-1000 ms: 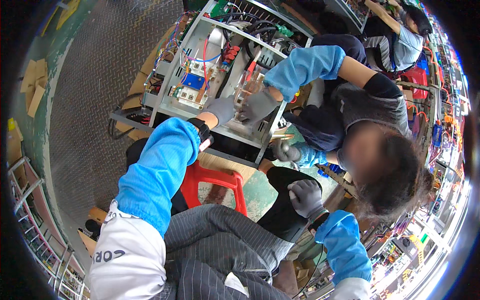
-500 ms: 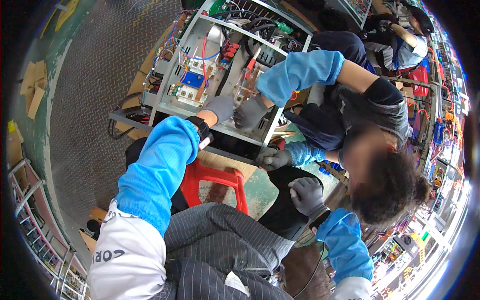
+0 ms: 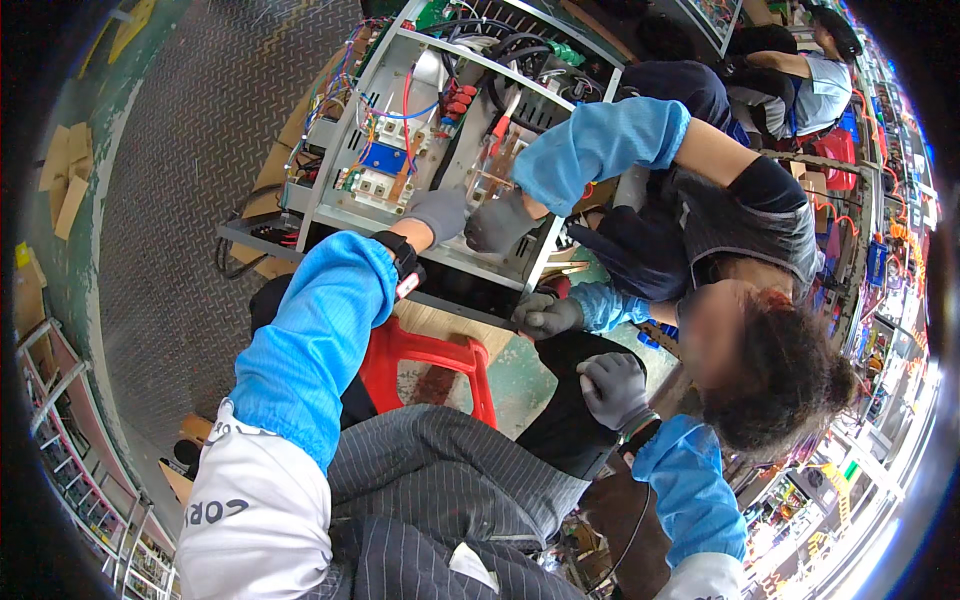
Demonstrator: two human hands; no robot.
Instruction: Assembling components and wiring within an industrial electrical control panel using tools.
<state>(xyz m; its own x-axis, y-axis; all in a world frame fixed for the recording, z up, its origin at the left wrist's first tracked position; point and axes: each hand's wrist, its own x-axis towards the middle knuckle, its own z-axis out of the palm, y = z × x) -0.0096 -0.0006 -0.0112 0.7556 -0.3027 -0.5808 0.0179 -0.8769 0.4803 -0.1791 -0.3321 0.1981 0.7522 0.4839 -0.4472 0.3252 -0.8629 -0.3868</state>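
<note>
Your gloved left hand (image 3: 437, 212) rests its loosely curled grip, pinching nothing, on the open metal chassis (image 3: 400, 215), beside a co-worker's gloved hand (image 3: 497, 222). Your right hand (image 3: 612, 390) hangs empty, fingers slack. You seem mid-assembly; steadying the chassis likely follows.

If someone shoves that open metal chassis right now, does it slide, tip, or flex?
Likely heavy and stiff: the metal chassis is a boxy sheet-metal frame packed with modules and thick cables. It probably resists sliding and tipping, sitting low and wide on its stand. The loose coloured wires would flop and could snag where the left hand reaches in.
</note>
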